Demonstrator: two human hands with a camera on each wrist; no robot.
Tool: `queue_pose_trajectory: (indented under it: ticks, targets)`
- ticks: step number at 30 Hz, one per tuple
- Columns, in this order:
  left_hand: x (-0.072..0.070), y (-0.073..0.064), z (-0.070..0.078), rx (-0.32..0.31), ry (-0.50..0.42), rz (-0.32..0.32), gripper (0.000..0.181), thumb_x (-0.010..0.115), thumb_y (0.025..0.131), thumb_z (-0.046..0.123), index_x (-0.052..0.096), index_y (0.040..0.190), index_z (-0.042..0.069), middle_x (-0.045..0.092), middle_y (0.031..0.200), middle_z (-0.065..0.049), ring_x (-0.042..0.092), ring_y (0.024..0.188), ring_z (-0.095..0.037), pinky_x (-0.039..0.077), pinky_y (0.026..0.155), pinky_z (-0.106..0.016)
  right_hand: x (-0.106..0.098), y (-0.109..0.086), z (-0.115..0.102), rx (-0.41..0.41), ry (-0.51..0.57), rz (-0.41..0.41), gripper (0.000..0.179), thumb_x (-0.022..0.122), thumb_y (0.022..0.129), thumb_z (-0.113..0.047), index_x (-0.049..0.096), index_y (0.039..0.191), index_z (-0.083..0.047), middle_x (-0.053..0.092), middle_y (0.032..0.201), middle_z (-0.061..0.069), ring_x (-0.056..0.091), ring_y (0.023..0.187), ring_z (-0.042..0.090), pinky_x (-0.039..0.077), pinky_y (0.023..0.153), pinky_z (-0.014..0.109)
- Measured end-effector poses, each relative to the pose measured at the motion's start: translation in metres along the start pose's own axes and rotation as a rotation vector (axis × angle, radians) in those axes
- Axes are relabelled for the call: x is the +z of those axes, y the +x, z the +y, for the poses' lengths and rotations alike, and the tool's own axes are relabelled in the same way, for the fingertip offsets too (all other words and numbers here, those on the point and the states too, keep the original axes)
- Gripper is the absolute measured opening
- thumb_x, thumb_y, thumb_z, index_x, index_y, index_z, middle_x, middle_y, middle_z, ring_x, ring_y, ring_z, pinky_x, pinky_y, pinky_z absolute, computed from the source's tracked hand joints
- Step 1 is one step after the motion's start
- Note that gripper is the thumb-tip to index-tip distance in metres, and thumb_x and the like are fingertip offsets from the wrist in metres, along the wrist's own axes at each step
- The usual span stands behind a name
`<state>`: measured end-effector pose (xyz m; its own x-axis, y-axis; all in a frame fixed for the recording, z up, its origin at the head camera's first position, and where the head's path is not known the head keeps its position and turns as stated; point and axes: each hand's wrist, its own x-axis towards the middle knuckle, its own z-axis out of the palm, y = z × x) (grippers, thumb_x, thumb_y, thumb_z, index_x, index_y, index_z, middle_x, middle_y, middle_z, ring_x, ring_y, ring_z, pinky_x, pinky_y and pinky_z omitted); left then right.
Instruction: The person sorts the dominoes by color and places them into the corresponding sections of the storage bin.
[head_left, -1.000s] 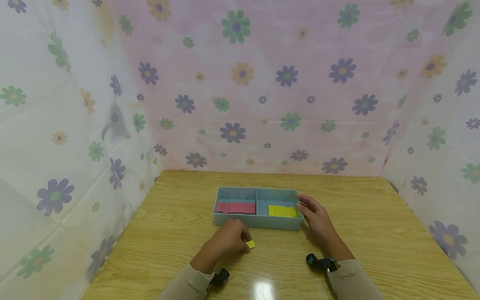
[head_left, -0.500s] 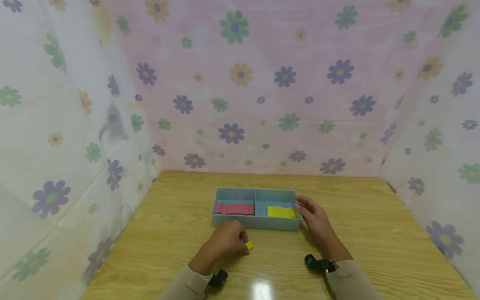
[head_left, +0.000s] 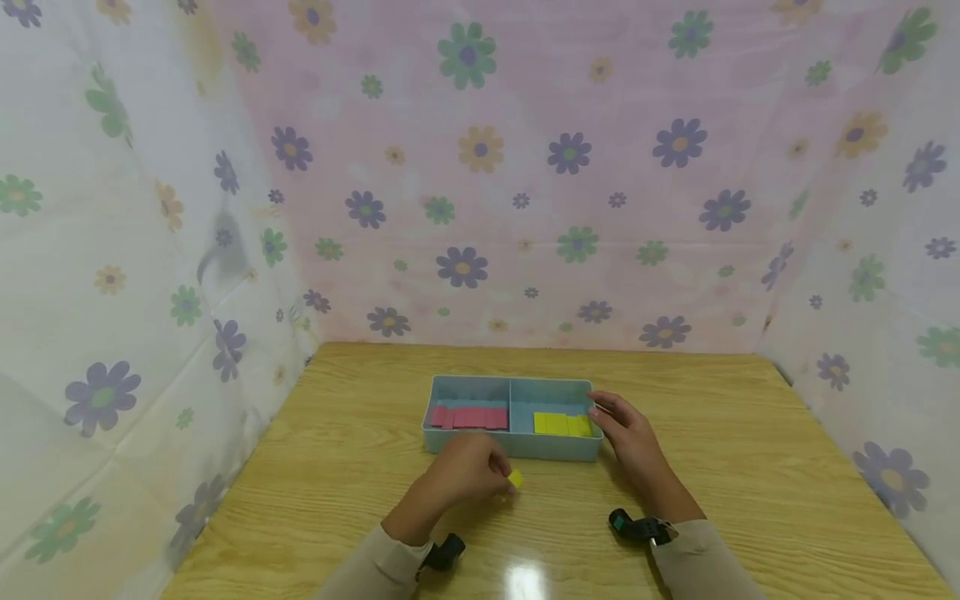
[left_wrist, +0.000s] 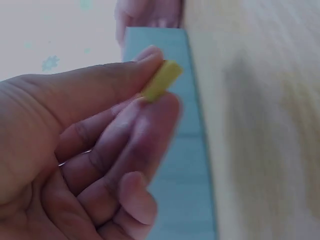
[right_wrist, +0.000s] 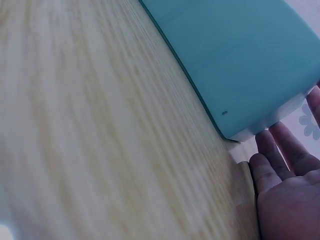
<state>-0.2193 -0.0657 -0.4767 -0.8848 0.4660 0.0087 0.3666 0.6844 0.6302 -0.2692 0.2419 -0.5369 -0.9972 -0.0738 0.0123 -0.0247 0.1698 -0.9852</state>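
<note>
Between thumb and fingertips, my left hand (head_left: 468, 469) pinches a small yellow tile (head_left: 515, 478), just in front of the box. In the left wrist view the yellow tile (left_wrist: 162, 81) shows edge-on and slightly blurred. A light blue two-compartment box (head_left: 512, 446) sits on the table. Its left compartment holds a row of pink tiles (head_left: 480, 417), and yellow tiles (head_left: 558, 423) lie in a row in the right one. My right hand (head_left: 633, 442) rests its fingers on the box's right end. In the right wrist view those fingers (right_wrist: 287, 147) touch the end wall, fairly straight.
The wood-grain table (head_left: 360, 392) extends around the box. Flower-patterned cloth (head_left: 525, 175) hangs behind and along both sides. Each wrist wears a black camera strap (head_left: 637, 527).
My left hand has lifted and shifted slightly to the right with the yellow tile, which has turned in the fingers. The right hand stays at the box's end.
</note>
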Motion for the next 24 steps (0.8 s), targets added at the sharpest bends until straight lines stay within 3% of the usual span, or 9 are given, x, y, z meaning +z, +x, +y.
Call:
queue_pose_trajectory:
  ticks: [7, 11, 15, 21, 24]
  targets:
    - [-0.014, 0.003, 0.024, 0.017, -0.030, -0.046, 0.020, 0.091, 0.080, 0.017, 0.082, 0.098, 0.013, 0.070, 0.073, 0.014, 0.063, 0.065, 0.000, 0.054, 0.061, -0.021, -0.001, 0.000, 0.001, -0.011, 0.022, -0.007, 0.059, 0.061, 0.102, -0.051, 0.052, 0.151, -0.018, 0.045, 0.159, 0.003, 0.041, 0.147, 0.024, 0.043, 0.106, 0.015]
    - [-0.022, 0.007, 0.035, 0.045, -0.040, -0.060, 0.030, 0.088, 0.083, 0.013, 0.080, 0.111, 0.012, 0.069, 0.067, 0.014, 0.064, 0.062, -0.001, 0.054, 0.057, -0.022, 0.000, -0.001, 0.001, -0.006, 0.019, -0.008, 0.059, 0.061, 0.102, -0.051, 0.052, 0.151, -0.020, 0.044, 0.160, 0.001, 0.040, 0.148, 0.023, 0.040, 0.118, 0.034]
    - [-0.028, 0.012, 0.041, 0.040, -0.074, -0.064, 0.027, 0.085, 0.086, 0.013, 0.080, 0.113, 0.014, 0.071, 0.068, 0.012, 0.069, 0.063, -0.007, 0.055, 0.058, -0.023, 0.000, -0.002, 0.000, -0.003, 0.025, -0.008, 0.058, 0.061, 0.102, -0.051, 0.052, 0.151, -0.021, 0.043, 0.161, 0.001, 0.038, 0.149, 0.023, 0.033, 0.124, 0.052]
    - [-0.039, 0.025, 0.044, 0.014, -0.108, -0.058, 0.025, 0.083, 0.089, 0.016, 0.080, 0.113, 0.014, 0.075, 0.074, 0.009, 0.072, 0.067, -0.008, 0.057, 0.062, -0.025, -0.001, 0.000, 0.002, 0.000, 0.033, -0.007, 0.061, 0.063, 0.100, -0.054, 0.053, 0.150, -0.022, 0.043, 0.160, 0.000, 0.038, 0.150, 0.023, 0.033, 0.123, 0.052]
    - [-0.044, 0.032, 0.046, 0.001, -0.141, -0.045, 0.022, 0.082, 0.090, 0.014, 0.080, 0.113, 0.014, 0.076, 0.075, 0.006, 0.075, 0.070, -0.015, 0.059, 0.064, -0.026, -0.001, 0.000, 0.003, 0.000, 0.038, -0.005, 0.060, 0.063, 0.100, -0.054, 0.053, 0.150, -0.022, 0.043, 0.160, 0.000, 0.038, 0.150, 0.024, 0.033, 0.123, 0.053]
